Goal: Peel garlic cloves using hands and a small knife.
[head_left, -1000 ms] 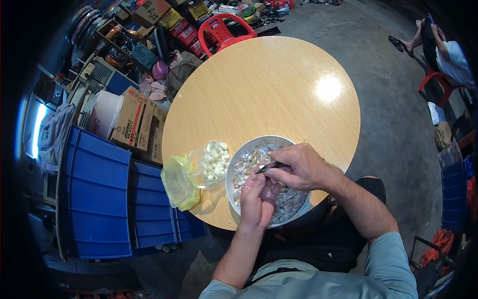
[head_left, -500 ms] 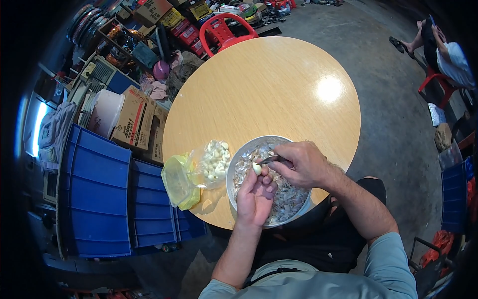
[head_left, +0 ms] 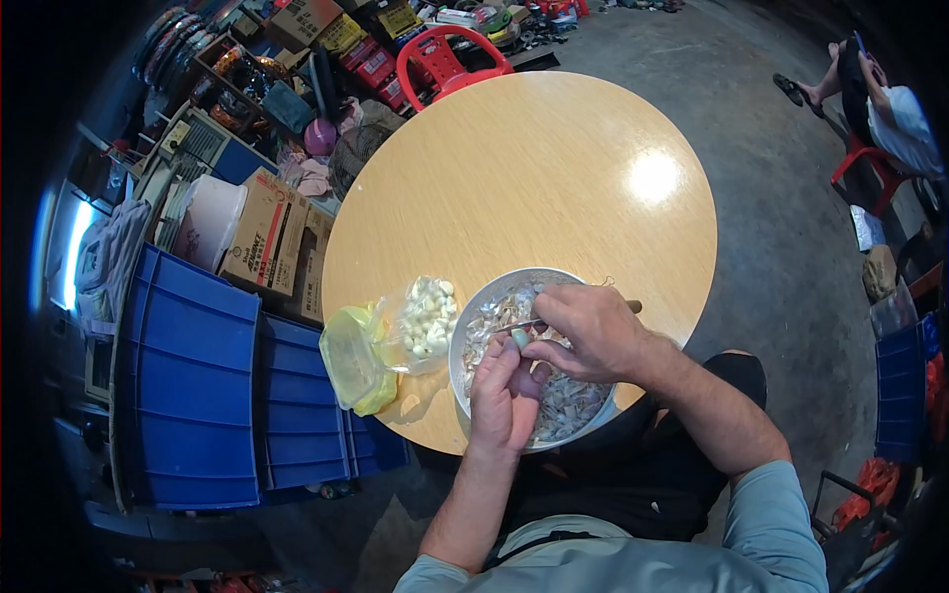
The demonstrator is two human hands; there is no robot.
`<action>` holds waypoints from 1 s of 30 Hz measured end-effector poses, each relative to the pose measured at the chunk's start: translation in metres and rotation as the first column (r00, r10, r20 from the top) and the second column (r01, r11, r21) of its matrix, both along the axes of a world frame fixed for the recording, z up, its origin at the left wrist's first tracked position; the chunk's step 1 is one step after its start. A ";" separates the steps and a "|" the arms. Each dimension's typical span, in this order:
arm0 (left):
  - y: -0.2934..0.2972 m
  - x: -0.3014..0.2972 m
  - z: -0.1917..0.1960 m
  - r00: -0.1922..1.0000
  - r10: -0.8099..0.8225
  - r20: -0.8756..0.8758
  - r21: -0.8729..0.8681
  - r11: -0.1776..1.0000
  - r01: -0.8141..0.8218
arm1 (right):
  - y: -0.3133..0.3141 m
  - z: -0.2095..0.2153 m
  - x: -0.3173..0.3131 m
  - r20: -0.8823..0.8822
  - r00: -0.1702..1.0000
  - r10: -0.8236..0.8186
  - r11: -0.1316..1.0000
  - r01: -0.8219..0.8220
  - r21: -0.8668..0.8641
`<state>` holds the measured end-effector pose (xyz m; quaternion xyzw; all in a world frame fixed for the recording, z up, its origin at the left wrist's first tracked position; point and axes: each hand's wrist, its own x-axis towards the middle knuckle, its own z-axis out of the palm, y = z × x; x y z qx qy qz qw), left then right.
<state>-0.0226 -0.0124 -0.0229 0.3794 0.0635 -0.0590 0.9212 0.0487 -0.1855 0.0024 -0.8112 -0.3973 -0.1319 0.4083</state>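
Over a white bowl (head_left: 456, 368) filled with papery garlic skins, my left hand (head_left: 504, 403) pinches a pale garlic clove (head_left: 520, 339) between thumb and fingers. My right hand (head_left: 595, 331) grips a small knife (head_left: 520, 325); its thin blade lies against the clove, and the wooden handle end sticks out past the hand. The right thumb also rests close to the clove. Left of the bowl, a clear plastic bag (head_left: 393, 339) holds several peeled garlic cloves (head_left: 429, 318).
The round wooden table (head_left: 494, 178) carries a yellowish plastic container (head_left: 348, 364) at its left edge. Blue crates (head_left: 193, 381) and a cardboard box (head_left: 265, 235) stand left. A red chair (head_left: 445, 64) is beyond the table. A person (head_left: 895, 109) sits at far right.
My right hand has turned, bringing the knife's handle end into view and its blade across the clove. The clove has shifted slightly between my left fingers.
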 end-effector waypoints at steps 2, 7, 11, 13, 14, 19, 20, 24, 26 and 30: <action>-0.001 0.001 0.002 1.000 -0.010 0.001 -0.006 1.000 0.010 | 0.000 -0.002 0.001 0.015 1.000 -0.006 1.000 0.006 -0.002; 0.002 0.001 -0.004 0.998 -0.055 0.020 -0.032 0.998 0.055 | 0.000 -0.001 0.001 0.041 0.999 0.013 1.000 -0.013 -0.016; -0.003 0.001 0.001 1.000 -0.018 0.015 -0.046 0.999 0.019 | -0.001 -0.001 0.001 0.039 0.999 0.019 1.000 -0.019 0.001; -0.003 0.001 0.002 1.000 -0.022 0.017 -0.041 0.999 0.022 | -0.002 0.001 0.000 0.010 1.000 -0.007 1.000 0.007 0.010; -0.003 0.001 0.003 1.000 -0.025 0.014 -0.027 0.999 0.026 | -0.002 0.000 0.000 0.010 1.000 -0.007 1.000 0.007 0.010; 0.000 0.001 -0.002 1.000 -0.027 0.002 -0.018 0.999 0.027 | -0.002 -0.003 0.002 -0.031 0.999 0.033 0.999 -0.033 -0.019; 0.001 0.001 -0.002 1.000 -0.028 0.002 -0.013 1.000 0.028 | -0.002 -0.003 0.002 -0.031 0.999 0.033 0.999 -0.034 -0.019; -0.002 0.001 0.004 1.000 -0.014 -0.005 0.002 1.000 0.014 | -0.004 0.001 0.001 -0.076 0.997 0.013 1.000 -0.015 -0.021; 0.000 0.001 0.002 1.000 -0.017 -0.005 0.012 1.000 0.017 | -0.004 0.002 0.001 -0.100 0.995 0.006 1.000 -0.009 -0.023; 0.001 0.003 -0.001 0.999 -0.043 0.000 0.016 0.999 0.043 | -0.006 0.002 0.003 -0.142 0.989 0.035 0.998 -0.041 -0.040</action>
